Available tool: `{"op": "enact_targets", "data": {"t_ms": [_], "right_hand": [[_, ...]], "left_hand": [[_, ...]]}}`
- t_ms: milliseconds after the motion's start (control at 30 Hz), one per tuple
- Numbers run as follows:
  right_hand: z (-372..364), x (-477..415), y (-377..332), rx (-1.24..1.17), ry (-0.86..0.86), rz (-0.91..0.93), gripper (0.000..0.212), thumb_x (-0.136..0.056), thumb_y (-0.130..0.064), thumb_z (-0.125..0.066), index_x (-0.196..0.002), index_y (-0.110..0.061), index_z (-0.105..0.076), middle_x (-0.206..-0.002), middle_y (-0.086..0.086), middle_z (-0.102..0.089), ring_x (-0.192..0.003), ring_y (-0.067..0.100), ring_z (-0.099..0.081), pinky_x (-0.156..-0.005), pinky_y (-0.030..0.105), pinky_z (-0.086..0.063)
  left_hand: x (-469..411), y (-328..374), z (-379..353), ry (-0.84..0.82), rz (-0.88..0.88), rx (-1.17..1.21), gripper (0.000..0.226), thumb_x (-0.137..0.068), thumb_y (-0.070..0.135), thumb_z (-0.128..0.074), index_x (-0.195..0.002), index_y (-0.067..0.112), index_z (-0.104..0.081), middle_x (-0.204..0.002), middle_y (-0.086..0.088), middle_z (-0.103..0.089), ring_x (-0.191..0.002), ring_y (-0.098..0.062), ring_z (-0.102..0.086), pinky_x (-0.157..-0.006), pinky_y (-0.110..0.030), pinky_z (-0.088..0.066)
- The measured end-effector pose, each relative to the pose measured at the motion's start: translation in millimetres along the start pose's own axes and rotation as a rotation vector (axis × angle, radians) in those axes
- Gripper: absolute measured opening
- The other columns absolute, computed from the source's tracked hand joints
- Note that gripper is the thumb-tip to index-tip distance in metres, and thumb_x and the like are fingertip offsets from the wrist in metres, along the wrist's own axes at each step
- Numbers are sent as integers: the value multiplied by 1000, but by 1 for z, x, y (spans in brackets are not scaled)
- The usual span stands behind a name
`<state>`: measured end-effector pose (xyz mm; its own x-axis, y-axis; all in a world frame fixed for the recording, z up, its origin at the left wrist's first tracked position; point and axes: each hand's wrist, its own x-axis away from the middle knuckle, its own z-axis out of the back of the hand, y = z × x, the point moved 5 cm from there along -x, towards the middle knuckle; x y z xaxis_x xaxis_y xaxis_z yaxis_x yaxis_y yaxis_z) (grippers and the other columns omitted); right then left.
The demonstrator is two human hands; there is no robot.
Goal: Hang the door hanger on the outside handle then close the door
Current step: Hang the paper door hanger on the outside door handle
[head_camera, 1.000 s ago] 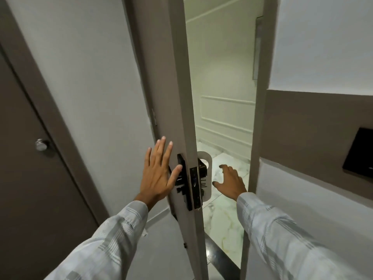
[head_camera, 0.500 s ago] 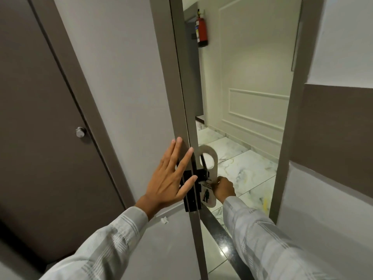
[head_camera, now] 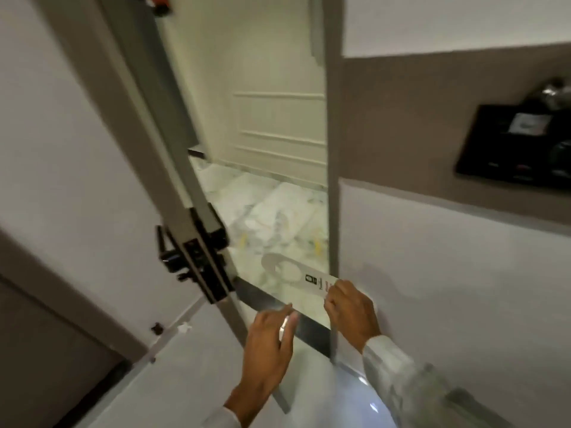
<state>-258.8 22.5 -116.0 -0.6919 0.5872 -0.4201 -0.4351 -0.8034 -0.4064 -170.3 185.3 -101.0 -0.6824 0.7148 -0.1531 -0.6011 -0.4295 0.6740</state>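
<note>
The door hanger [head_camera: 296, 273] is a pale card with a round cutout at its far end and a small dark emblem and print near its near end. It lies almost flat in the air, low in the doorway gap, above the marble floor [head_camera: 272, 211] of the corridor and just right of the door's edge; it is off the handle and touches neither the door nor the frame as far as can be seen. The right hand [head_camera: 350, 310] pinches the hanger's near end between thumb and fingers, closed on the card, with a pale checked sleeve [head_camera: 401, 375] behind the wrist. The left hand [head_camera: 268, 344] is beside it, lower and to the left, loosely open with fingers stretched toward the dark threshold strip [head_camera: 262, 299] and holding nothing; it is blurred, so finer detail cannot be told. To the upper left stands the door [head_camera: 197, 193], ajar and seen edge-on, with a black lock plate on its edge, the outside handle [head_camera: 217, 230] sticking out toward the corridor and the inside handle [head_camera: 165, 253] on the room side. The door frame [head_camera: 332, 149] rises on the right of the opening, with a black wall panel [head_camera: 513, 143] well apart on the brown band of wall.
</note>
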Motion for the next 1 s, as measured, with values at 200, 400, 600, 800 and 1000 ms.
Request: {"op": "enact_targets", "data": {"t_ms": [200, 400, 600, 800, 1000], "right_hand": [[63, 167, 88, 376, -152, -120, 30, -59, -10, -91, -60, -13, -61, -64, 4, -61, -56, 23, -62, -43, 24, -40], [151, 312, 186, 146, 11, -880, 43, -96, -33, -59, -136, -20, -54, -131, 1, -56, -122, 22, -53, -88, 41, -53], [235, 445, 262, -240, 134, -1318, 16, -94, -19, -66, -81, -8, -64, -84, 6, -66, -82, 23, -59, -81, 37, -50], [312, 568, 299, -519, 843, -1552, 10, -92, -7, -66, -85, -12, -72, -85, 4, -75, -71, 21, -66, -55, 27, -52], [371, 646, 347, -264, 938, -1751, 18, -92, -18, -68, -106, -11, -58, -97, 9, -74, -76, 19, -67, -59, 18, -48]], "left_hand": [[30, 55, -168, -570, 294, 519, 23, -93, 33, -63, -83, 16, -74, -83, 5, -73, -77, -5, -67, -61, -6, -47], [81, 158, -274, -907, 69, 379, 32, -94, 25, -63, -72, 1, -61, -71, -10, -60, -69, -19, -50, -59, -21, -40], [170, 298, -362, -1161, -208, 414, 33, -97, 26, -57, -82, -3, -59, -79, -7, -60, -72, -16, -53, -70, -30, -43], [308, 380, -450, -1411, -340, 330, 46, -87, 19, -71, -126, 21, -46, -101, -12, -76, -91, -25, -73, -85, -39, -59], [392, 435, -511, -1394, -474, 184, 40, -89, 36, -67, -124, 25, -52, -103, -7, -73, -82, -17, -68, -76, -30, -57]]}}
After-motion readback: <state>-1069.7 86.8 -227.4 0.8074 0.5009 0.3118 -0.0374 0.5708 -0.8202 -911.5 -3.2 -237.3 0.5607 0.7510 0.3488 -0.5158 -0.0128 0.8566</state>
